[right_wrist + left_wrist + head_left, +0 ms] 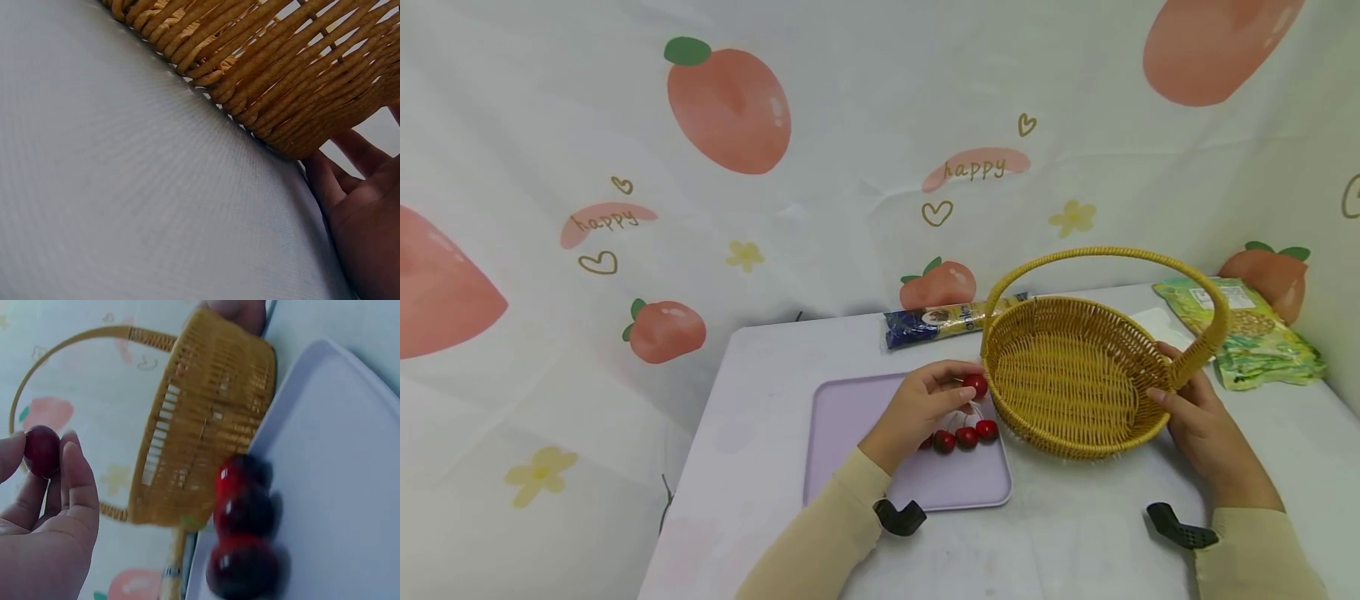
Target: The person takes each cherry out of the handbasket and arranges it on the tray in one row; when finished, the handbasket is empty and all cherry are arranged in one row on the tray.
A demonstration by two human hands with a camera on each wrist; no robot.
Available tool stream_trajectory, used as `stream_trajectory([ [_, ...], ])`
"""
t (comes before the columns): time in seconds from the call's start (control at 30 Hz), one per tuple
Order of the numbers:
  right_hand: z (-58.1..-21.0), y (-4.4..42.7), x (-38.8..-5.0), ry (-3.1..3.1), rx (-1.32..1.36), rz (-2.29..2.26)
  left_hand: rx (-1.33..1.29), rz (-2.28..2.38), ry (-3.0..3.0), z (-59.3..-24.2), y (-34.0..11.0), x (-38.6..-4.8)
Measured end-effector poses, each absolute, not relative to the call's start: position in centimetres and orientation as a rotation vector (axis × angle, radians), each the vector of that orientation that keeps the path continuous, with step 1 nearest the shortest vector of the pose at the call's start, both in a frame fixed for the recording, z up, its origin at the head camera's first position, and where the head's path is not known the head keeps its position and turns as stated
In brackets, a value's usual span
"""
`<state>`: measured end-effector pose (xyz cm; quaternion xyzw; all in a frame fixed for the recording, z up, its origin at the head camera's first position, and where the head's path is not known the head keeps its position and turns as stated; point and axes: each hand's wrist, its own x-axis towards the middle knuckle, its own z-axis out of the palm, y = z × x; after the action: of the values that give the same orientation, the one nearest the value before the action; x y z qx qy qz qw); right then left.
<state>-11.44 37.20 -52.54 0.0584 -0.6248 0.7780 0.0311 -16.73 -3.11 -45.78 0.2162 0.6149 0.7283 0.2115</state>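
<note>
My left hand (917, 410) pinches a dark red cherry (976, 385) between thumb and fingers, above the tray and beside the basket's left rim. In the left wrist view this held cherry (42, 451) is apart from the basket. With the thumb over its right rim and fingers outside, my right hand (1216, 437) grips the yellow-brown woven basket (1067, 392); its inside shows no fruit. Several more cherries (967, 437) lie in a row on the lilac tray (850, 425), partly hidden by the left hand in the head view.
Behind the basket lies a blue and yellow packet (936, 323). Green packages (1262, 333) are at the back right of the white table (760, 400). The basket's tall handle (1097, 252) arches over it. A printed cloth (850, 125) hangs at the back.
</note>
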Motion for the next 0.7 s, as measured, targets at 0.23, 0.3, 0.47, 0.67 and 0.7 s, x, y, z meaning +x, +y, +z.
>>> stream_trajectory([
  [0.23, -52.6, 37.2, -11.5, -1.900, 0.204, 2.412, 0.480, 2.044, 1.816, -46.6, -6.7, -16.1],
  [0.3, -52.6, 37.2, -11.5, -1.897, 0.200, 2.418, 0.442, 2.030, 1.866, -46.8, -7.6, -15.8],
  [0.47, -52.6, 37.3, -11.5, -1.905, 0.183, 2.421, 0.388, 2.034, 1.923, -47.4, -9.5, -15.2],
  [0.67, -52.6, 37.3, -11.5, -1.912, 0.180, 2.416, 0.315, 2.093, 1.926, -48.2, -11.8, -14.5],
  [0.7, -52.6, 37.3, -11.5, -1.914, 0.179, 2.414, 0.302, 2.097, 1.925, -48.3, -12.2, -14.4],
])
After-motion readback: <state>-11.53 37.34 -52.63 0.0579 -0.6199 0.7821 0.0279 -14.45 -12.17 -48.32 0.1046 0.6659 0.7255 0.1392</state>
